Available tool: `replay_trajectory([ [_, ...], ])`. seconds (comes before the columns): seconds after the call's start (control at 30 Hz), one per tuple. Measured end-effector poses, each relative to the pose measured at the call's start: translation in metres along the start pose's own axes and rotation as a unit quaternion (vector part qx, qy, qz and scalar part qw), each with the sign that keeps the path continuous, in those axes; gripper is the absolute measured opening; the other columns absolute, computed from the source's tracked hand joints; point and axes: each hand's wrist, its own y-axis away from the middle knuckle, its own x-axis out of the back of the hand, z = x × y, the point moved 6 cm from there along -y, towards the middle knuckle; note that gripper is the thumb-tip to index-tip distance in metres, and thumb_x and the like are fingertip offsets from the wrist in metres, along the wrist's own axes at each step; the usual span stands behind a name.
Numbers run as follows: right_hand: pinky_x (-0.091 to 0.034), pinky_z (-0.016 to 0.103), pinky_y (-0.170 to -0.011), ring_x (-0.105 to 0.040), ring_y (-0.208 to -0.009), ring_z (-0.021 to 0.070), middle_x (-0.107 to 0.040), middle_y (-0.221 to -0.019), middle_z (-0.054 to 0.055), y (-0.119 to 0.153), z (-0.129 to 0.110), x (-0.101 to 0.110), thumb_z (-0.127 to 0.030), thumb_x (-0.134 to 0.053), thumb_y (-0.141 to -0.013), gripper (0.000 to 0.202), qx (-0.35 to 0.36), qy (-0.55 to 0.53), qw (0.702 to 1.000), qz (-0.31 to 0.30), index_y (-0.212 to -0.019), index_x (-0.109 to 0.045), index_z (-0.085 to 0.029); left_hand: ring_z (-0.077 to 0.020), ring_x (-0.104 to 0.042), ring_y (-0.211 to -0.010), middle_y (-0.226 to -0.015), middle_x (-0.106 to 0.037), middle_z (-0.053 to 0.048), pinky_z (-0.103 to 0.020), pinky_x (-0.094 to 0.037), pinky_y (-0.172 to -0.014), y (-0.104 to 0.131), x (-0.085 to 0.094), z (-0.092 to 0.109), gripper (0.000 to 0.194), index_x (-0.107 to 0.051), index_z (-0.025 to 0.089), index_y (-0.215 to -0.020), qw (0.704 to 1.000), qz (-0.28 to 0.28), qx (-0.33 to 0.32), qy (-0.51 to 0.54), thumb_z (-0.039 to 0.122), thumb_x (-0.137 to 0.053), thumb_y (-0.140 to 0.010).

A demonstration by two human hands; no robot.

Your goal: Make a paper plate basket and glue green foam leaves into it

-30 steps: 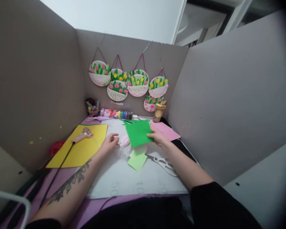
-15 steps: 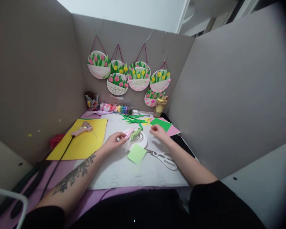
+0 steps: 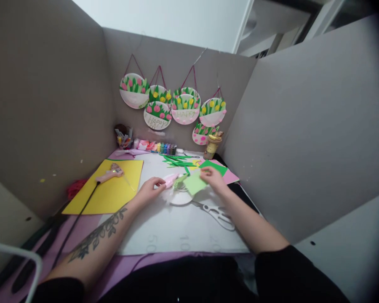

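My right hand (image 3: 211,177) pinches a light green paper square (image 3: 194,183) by its upper right corner, raised over the white round plate (image 3: 180,199). At the plate's left edge, my left hand (image 3: 150,187) has thumb and fingers closed at a pink piece (image 3: 171,180), whose exact kind I cannot make out. Something clear and crinkled hangs just below it. A folded green piece (image 3: 180,181) lies over the plate, partly behind the square. White-handled scissors (image 3: 219,216) rest on the mat to the right, below my right wrist.
A pink glue gun (image 3: 110,173) with a cord lies on yellow sheets (image 3: 91,198) at left. Green paper strips (image 3: 177,161), a green sheet (image 3: 216,167) and paint bottles (image 3: 166,148) are behind. Plates with paper flowers (image 3: 185,108) hang on the back panel.
My right hand has picked up the light green square from in front of the plate and moved it up and right. My left hand stays at the pink piece. The view has tilted slightly.
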Motion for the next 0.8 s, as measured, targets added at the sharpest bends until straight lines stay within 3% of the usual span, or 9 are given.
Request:
replay_trajectory([
  [0.1,-0.044,0.026,-0.060,-0.059,-0.065,0.0168,-0.064,-0.077,0.003,-0.035,0.024,0.062,-0.024,-0.060,-0.066,0.031,-0.087,0.082,0.975,0.186,-0.097,-0.058,-0.017,-0.0221,-0.059,-0.083,-0.087,-0.067,-0.006,-0.031,-0.045,-0.075,-0.002,0.001,-0.008,0.025,-0.069,0.020,-0.085,1.000,0.021,0.014,-0.019,0.039,-0.054,-0.077],
  [0.2,-0.045,0.032,-0.073,-0.059,-0.082,0.0229,-0.064,-0.092,0.013,-0.045,0.035,0.083,-0.021,-0.062,-0.063,0.034,-0.101,0.126,0.958,0.238,-0.096,-0.058,-0.013,-0.0222,-0.059,-0.082,-0.085,-0.067,-0.006,-0.031,-0.044,-0.075,-0.003,0.002,-0.010,0.025,-0.069,0.020,-0.083,0.999,0.027,0.021,-0.015,0.039,-0.053,-0.077],
  [0.3,-0.043,0.032,-0.082,-0.057,-0.091,0.0227,-0.064,-0.096,0.011,-0.034,0.028,0.056,-0.022,-0.063,-0.064,0.025,-0.038,0.155,0.970,0.181,-0.089,-0.061,-0.016,-0.0227,-0.059,-0.084,-0.088,-0.067,-0.007,-0.031,-0.044,-0.077,-0.001,0.004,-0.006,0.025,-0.068,0.020,-0.082,0.998,0.033,0.032,-0.029,0.037,-0.051,-0.078],
  [0.4,-0.042,0.030,-0.079,-0.058,-0.081,0.0202,-0.066,-0.083,0.007,-0.008,0.009,-0.009,-0.023,-0.057,-0.071,0.009,0.091,0.213,0.972,-0.042,-0.075,-0.063,-0.018,-0.0236,-0.061,-0.085,-0.091,-0.068,-0.008,-0.033,-0.045,-0.078,0.000,0.006,-0.008,0.026,-0.068,0.018,-0.089,0.995,0.039,0.071,-0.055,0.032,-0.049,-0.078],
  [0.43,-0.042,0.029,-0.078,-0.058,-0.079,0.0201,-0.066,-0.082,0.007,0.001,0.004,-0.023,-0.022,-0.056,-0.071,0.008,0.108,0.228,0.965,-0.074,-0.071,-0.063,-0.018,-0.0240,-0.062,-0.085,-0.092,-0.068,-0.009,-0.033,-0.045,-0.078,0.000,0.005,-0.010,0.028,-0.067,0.017,-0.094,0.994,0.035,0.090,-0.059,0.032,-0.049,-0.078],
  [0.53,-0.041,0.028,-0.076,-0.057,-0.078,0.0206,-0.066,-0.082,0.011,0.020,-0.006,-0.045,-0.020,-0.057,-0.070,0.008,0.103,0.271,0.953,-0.092,-0.063,-0.060,-0.017,-0.0261,-0.063,-0.092,-0.100,-0.069,-0.011,-0.035,-0.046,-0.082,0.001,0.001,-0.019,0.036,-0.063,0.016,-0.107,0.991,0.008,0.118,-0.065,0.033,-0.051,-0.078],
  [0.67,-0.041,0.027,-0.077,-0.057,-0.080,0.0198,-0.066,-0.086,0.011,0.030,-0.014,-0.047,-0.015,-0.054,-0.070,0.008,0.093,0.261,0.958,-0.078,-0.063,-0.058,-0.017,-0.0262,-0.062,-0.102,-0.111,-0.067,-0.013,-0.034,-0.045,-0.088,0.000,-0.004,-0.022,0.040,-0.060,0.015,-0.112,0.993,-0.032,0.089,-0.070,0.034,-0.048,-0.080],
  [0.8,-0.044,0.027,-0.077,-0.060,-0.081,0.0198,-0.067,-0.084,0.008,0.035,-0.008,-0.052,-0.010,-0.049,-0.067,0.014,0.053,0.204,0.971,-0.117,-0.071,-0.061,-0.015,-0.0244,-0.061,-0.105,-0.115,-0.065,-0.013,-0.032,-0.045,-0.091,0.001,-0.005,-0.019,0.042,-0.057,0.015,-0.117,0.990,-0.049,0.087,-0.097,0.035,-0.044,-0.082],
])
